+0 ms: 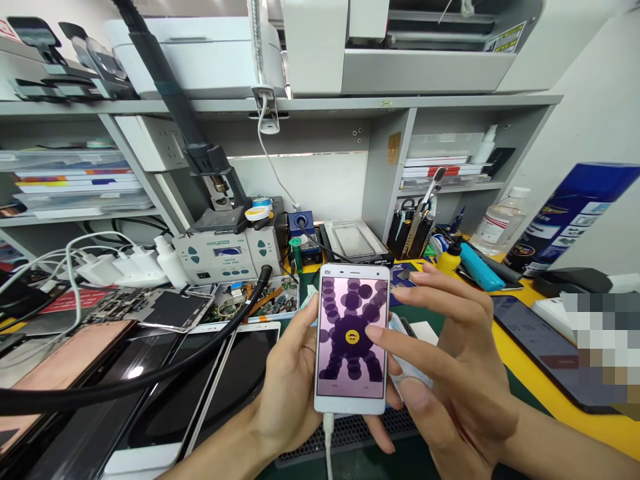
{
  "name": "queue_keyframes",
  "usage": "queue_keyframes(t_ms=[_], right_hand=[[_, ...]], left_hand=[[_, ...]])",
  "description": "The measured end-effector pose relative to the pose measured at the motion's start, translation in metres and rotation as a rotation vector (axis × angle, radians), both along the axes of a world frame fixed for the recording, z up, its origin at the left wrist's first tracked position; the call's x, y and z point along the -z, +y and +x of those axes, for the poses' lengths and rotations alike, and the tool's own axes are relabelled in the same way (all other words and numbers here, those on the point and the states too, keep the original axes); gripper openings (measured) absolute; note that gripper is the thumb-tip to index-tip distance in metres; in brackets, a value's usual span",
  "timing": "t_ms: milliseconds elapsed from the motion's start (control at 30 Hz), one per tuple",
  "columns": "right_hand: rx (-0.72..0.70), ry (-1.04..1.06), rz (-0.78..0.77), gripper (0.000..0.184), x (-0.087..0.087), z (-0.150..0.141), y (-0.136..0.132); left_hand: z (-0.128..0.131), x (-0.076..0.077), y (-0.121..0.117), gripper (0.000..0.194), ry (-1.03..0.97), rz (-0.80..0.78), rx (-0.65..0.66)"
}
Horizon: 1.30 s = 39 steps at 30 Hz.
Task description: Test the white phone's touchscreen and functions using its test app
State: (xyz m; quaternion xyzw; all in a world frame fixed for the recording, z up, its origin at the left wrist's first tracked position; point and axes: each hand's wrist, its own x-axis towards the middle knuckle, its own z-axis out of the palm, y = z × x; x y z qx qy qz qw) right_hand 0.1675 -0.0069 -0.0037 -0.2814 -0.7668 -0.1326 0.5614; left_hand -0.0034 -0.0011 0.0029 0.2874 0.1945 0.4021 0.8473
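A white smartphone (352, 393) is held upright in my left hand (290, 373), thumb along its left edge and fingers behind it and showing at the right side. Its lit pink screen carries many dark round marks and a yellow spot in the middle. A white cable (328, 443) is plugged into its bottom edge. My right hand (450, 360) is in front of the phone's right side, fingers spread, with the index fingertip at the screen near the yellow spot. Whether that fingertip presses the glass I cannot tell.
Several phones and screens (150, 380) lie to the left, crossed by a thick black hose (200, 367). Behind them are a tray of circuit parts (275, 297) and a grey soldering station (225, 253). On the right are a dark phone (540, 347), a clear bottle (500, 220) and a blue spray can (565, 213).
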Motion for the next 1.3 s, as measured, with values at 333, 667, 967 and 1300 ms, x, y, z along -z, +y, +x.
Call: queue_keyframes(t_ms=[333, 667, 967, 1300], right_hand=[[-0.016, -0.058, -0.003, 0.04, 0.0014, 0.0032, 0.0044], [-0.017, -0.048, -0.006, 0.038, 0.0003, 0.0015, 0.0047], [-0.016, -0.057, -0.017, 0.037, 0.0003, 0.0017, 0.0047], [-0.002, -0.075, -0.022, 0.04, -0.0022, 0.0007, 0.0039]], left_hand=[[-0.0009, -0.0025, -0.0005, 0.06, 0.106, -0.069, -0.085], [0.0004, 0.0005, 0.0, 0.057, 0.102, -0.089, -0.111], [0.0008, 0.0024, 0.0001, 0.057, 0.089, -0.063, -0.111], [-0.0001, 0.0003, -0.0001, 0.06, 0.137, -0.1, -0.129]])
